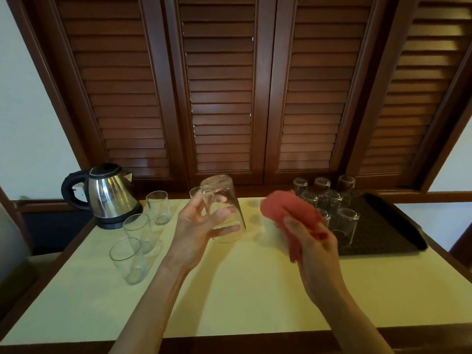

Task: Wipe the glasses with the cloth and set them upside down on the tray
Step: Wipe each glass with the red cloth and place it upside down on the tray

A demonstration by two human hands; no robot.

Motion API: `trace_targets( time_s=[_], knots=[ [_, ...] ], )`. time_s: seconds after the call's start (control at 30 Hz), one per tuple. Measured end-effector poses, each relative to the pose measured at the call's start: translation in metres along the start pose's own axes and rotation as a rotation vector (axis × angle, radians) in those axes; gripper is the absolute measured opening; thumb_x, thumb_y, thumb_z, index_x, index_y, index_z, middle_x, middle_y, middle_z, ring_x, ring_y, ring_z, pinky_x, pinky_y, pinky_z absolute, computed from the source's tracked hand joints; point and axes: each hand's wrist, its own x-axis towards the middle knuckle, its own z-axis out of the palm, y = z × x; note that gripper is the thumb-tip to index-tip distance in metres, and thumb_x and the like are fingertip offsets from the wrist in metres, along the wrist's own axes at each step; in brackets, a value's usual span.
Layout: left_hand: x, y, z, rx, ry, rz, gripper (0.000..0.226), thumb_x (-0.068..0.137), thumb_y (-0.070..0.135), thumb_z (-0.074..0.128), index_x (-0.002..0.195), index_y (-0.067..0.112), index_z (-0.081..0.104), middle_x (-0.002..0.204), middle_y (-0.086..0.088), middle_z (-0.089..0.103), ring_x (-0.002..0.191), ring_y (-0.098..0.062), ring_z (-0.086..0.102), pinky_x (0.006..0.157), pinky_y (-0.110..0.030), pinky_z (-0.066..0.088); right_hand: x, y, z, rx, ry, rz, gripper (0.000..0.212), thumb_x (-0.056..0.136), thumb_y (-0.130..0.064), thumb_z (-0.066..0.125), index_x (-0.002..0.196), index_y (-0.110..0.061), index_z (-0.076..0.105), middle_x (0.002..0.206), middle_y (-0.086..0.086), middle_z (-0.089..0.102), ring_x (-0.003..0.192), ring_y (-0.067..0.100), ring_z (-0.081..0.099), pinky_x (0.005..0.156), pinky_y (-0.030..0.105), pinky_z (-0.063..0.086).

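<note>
1. At far left I see a steel electric kettle with a black handle (108, 195) standing on the pale yellow bench (229, 290); it plays no part in the job.
2. Just right of it stand four clear upright tumblers (134, 226), mouths up, judged not yet wiped. One is half hidden behind the held glass.
3. My left hand (196, 231) has its grip curled round a clear inverted tumbler (224, 208), lifted above the bench, base up and tilted away, fingers across the wall near the rim. I judge it light, rigid, smooth and breakable; holding the side wall suits it better than pinching the thin rim.
4. My right hand (314, 249) has its grip clenched on a bunched red cloth (288, 215), apart from the glass. The cloth looks soft and limp, so it should mould to the glass.
5. At right, the dark textured tray (398, 226) carries clear upside-down glasses (329, 200) packed close; setting another among them calls for care against knocking.
</note>
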Motion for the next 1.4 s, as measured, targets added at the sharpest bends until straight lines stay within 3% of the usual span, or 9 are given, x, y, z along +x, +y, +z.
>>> trace_targets(
  time_s=[0.1,0.17,0.3,0.43,0.83,1.03,1.17,1.27,1.4],
  knots=[
    [0.000,0.000,0.013,0.251,-0.063,0.055,0.061,0.071,0.010,0.096,0.126,0.019,0.073,0.119,-0.004,0.076,0.109,-0.040,0.073,0.082,-0.051,0.064,-0.005,0.008,0.022,-0.350,-0.231,-0.231,0.033,0.098,-0.037,0.054,0.127,-0.023,0.066,0.067,-0.011,0.065,0.058,0.006,0.052,0.054,0.020,0.043],
    [0.000,0.000,0.017,0.374,-0.065,0.114,0.068,0.072,0.004,0.092,0.135,0.017,0.069,0.119,-0.004,0.077,0.110,-0.033,0.073,0.082,-0.046,0.064,0.006,0.010,0.031,-0.417,-0.242,-0.322,0.041,0.105,-0.041,0.046,0.140,-0.022,0.056,0.070,-0.021,0.064,0.058,-0.002,0.053,0.055,0.014,0.042],
    [0.002,0.003,0.015,0.483,-0.039,0.187,0.077,0.068,-0.002,0.095,0.137,0.019,0.068,0.118,0.000,0.075,0.109,-0.024,0.072,0.068,-0.032,0.062,0.025,0.006,0.034,-0.607,-0.305,-0.561,0.040,0.104,-0.037,0.044,0.142,-0.031,0.053,0.135,-0.026,0.059,0.107,0.002,0.065,0.093,0.027,0.055],
    [0.007,0.007,0.000,0.545,0.012,0.230,0.076,0.066,0.002,0.097,0.135,0.020,0.070,0.119,0.004,0.075,0.111,-0.020,0.071,0.068,-0.034,0.062,0.020,0.019,0.020,-0.675,-0.423,-0.745,0.039,0.106,-0.035,0.045,0.140,-0.019,0.056,0.148,-0.007,0.053,0.143,0.010,0.045,0.118,0.035,0.037],
    [0.002,-0.009,0.028,0.521,-0.019,0.167,0.071,0.065,-0.001,0.096,0.125,0.028,0.074,0.108,0.007,0.077,0.102,-0.011,0.072,0.077,-0.028,0.062,0.042,0.002,0.003,-0.664,-0.419,-0.664,0.037,0.104,-0.028,0.048,0.131,-0.009,0.065,0.141,-0.007,0.057,0.124,0.004,0.059,0.108,0.023,0.047],
    [0.015,-0.028,0.054,0.442,0.092,0.105,0.069,0.065,0.000,0.095,0.126,0.022,0.074,0.111,0.003,0.080,0.104,-0.016,0.075,0.087,-0.028,0.061,0.047,-0.006,-0.036,-0.659,-0.421,-0.696,0.031,0.103,-0.023,0.050,0.126,-0.012,0.067,0.134,-0.004,0.066,0.128,0.012,0.060,0.104,0.034,0.052],
    [0.022,-0.046,0.093,0.391,0.043,-0.013,0.057,0.067,0.006,0.096,0.114,0.034,0.077,0.115,0.007,0.079,0.111,-0.018,0.074,0.099,-0.036,0.058,0.071,-0.011,-0.098,-0.651,-0.142,-0.501,0.024,0.104,-0.048,0.042,0.107,-0.038,0.063,0.093,-0.017,0.069,0.078,0.007,0.067,0.061,0.031,0.059],
    [0.033,-0.065,0.136,0.401,0.035,-0.054,0.051,0.062,0.024,0.096,0.107,0.035,0.076,0.117,0.009,0.078,0.123,-0.017,0.068,0.107,-0.040,0.051,0.093,-0.011,-0.162,-0.661,0.042,-0.355,0.016,0.102,-0.032,0.047,0.096,-0.032,0.061,0.084,-0.005,0.065,0.072,0.009,0.062,0.059,0.022,0.053],
    [0.058,-0.089,0.200,0.402,0.013,-0.104,0.053,0.072,0.007,0.093,0.115,0.027,0.071,0.110,0.009,0.079,0.110,-0.008,0.072,0.088,-0.019,0.056,0.118,-0.007,-0.250,-0.868,0.144,-0.127,0.020,0.090,-0.032,0.075,0.085,-0.023,0.058,0.077,0.001,0.062,0.072,0.018,0.060,0.063,0.020,0.049]
  ],
)
